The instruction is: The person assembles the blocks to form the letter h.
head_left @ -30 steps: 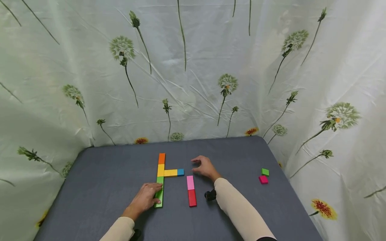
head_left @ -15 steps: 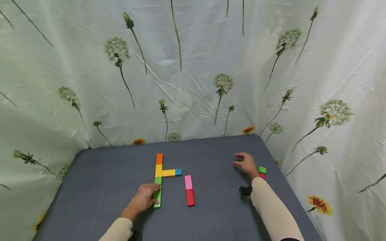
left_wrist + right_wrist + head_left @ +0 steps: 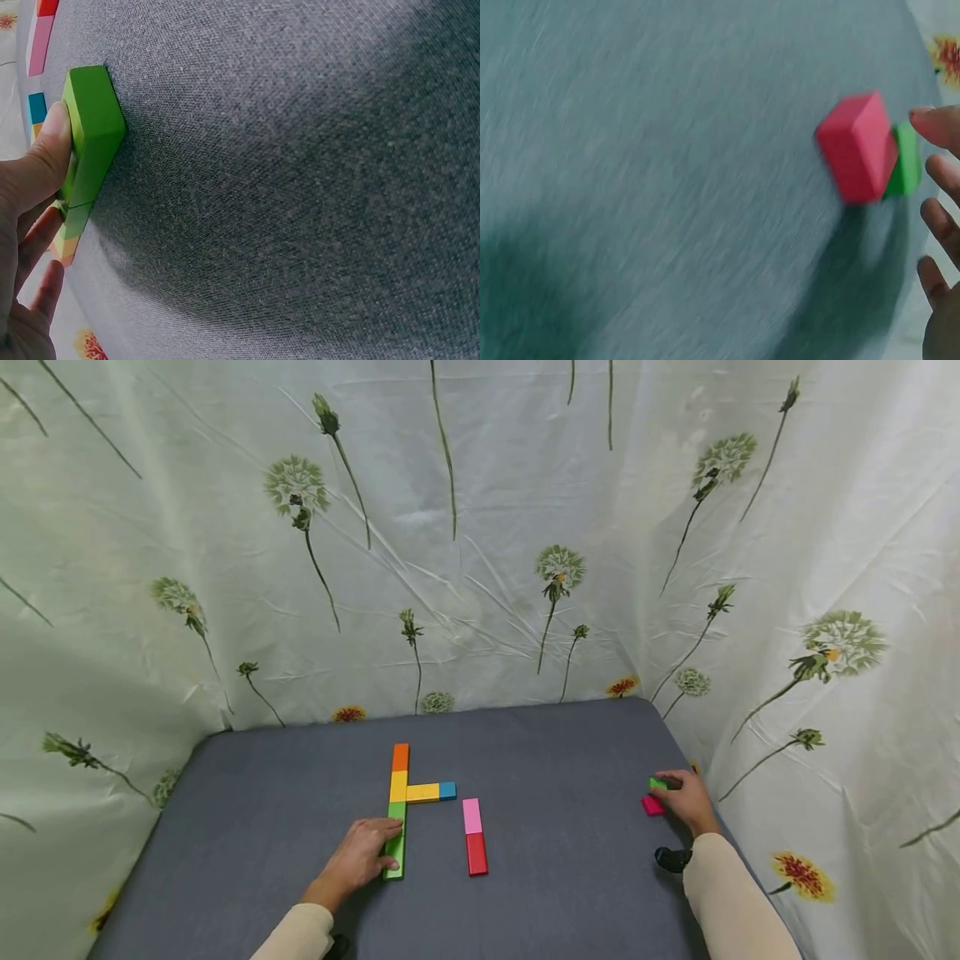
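Note:
My left hand (image 3: 358, 852) rests at a green block (image 3: 399, 846); in the left wrist view its thumb lies straight along that block (image 3: 94, 112). This block continues a row with a shorter green, a yellow (image 3: 398, 787) and an orange block (image 3: 401, 757). At the table's right side, my right hand (image 3: 686, 800) has thumb and fingers spread around a small green block (image 3: 657, 784). A crimson block (image 3: 652, 807) lies just in front of it. In the blurred right wrist view the fingers appear apart from the green block (image 3: 906, 161), which the crimson block (image 3: 857, 146) partly hides.
A yellow block (image 3: 423, 792) and a blue one (image 3: 447, 791) branch rightward from the row. Pink (image 3: 472, 816) and red (image 3: 477, 854) blocks lie end to end nearby. The grey table (image 3: 555, 860) meets a flowered curtain (image 3: 480, 568) at its back edge.
My right hand has swept from beside the pink block to the small green block at the far right. The left hand stays at the green block in the row.

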Action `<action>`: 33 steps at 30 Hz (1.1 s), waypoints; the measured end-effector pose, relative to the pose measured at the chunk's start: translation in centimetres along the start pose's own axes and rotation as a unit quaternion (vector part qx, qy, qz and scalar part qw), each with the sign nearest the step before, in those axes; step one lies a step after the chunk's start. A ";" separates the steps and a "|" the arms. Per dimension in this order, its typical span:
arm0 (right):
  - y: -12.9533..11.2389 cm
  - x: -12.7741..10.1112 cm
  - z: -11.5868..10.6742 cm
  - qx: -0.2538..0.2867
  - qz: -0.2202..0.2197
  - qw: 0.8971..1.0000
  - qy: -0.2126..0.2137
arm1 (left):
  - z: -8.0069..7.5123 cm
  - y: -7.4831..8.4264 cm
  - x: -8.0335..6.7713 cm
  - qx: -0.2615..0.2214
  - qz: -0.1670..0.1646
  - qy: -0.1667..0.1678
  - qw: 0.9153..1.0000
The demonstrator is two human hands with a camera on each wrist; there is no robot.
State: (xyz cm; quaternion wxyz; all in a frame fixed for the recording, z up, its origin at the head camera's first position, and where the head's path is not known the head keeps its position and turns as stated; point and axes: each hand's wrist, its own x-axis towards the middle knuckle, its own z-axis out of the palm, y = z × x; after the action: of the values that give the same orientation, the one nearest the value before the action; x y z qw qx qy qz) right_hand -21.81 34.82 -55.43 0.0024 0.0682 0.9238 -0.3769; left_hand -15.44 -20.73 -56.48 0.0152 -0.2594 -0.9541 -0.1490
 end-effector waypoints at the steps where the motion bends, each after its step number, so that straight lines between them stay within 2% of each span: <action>1: 0.3 -0.2 -0.1 0.002 0.002 1.000 0.000 | 0.0 0.0 0.0 0.000 0.000 0.001 1.000; 6: 1.4 -0.7 -0.2 -0.002 0.013 1.000 0.007 | 0.2 0.0 -0.1 0.007 0.007 0.008 1.000; 11: 1.2 -0.6 -0.2 -0.018 0.009 1.000 0.004 | 0.3 -0.1 -0.2 0.010 0.012 0.017 1.000; 17: 0.4 -0.5 -0.1 -0.005 0.025 0.999 -0.020 | 0.2 -0.1 -0.1 0.003 0.005 0.007 1.000; 25: 0.5 -0.4 0.3 -0.001 0.048 0.999 -0.011 | -0.1 0.1 0.1 -0.001 -0.012 -0.014 1.000; 33: 0.0 0.0 0.4 0.003 0.077 0.997 -0.012 | -0.1 0.1 0.0 -0.002 -0.009 -0.011 1.000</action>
State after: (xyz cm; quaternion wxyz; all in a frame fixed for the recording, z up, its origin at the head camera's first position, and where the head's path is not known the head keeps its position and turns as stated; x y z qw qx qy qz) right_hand -21.81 34.59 -55.72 0.0423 0.1341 0.9147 -0.3788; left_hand -15.40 -20.63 -56.38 0.0031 -0.2519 -0.9563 -0.1485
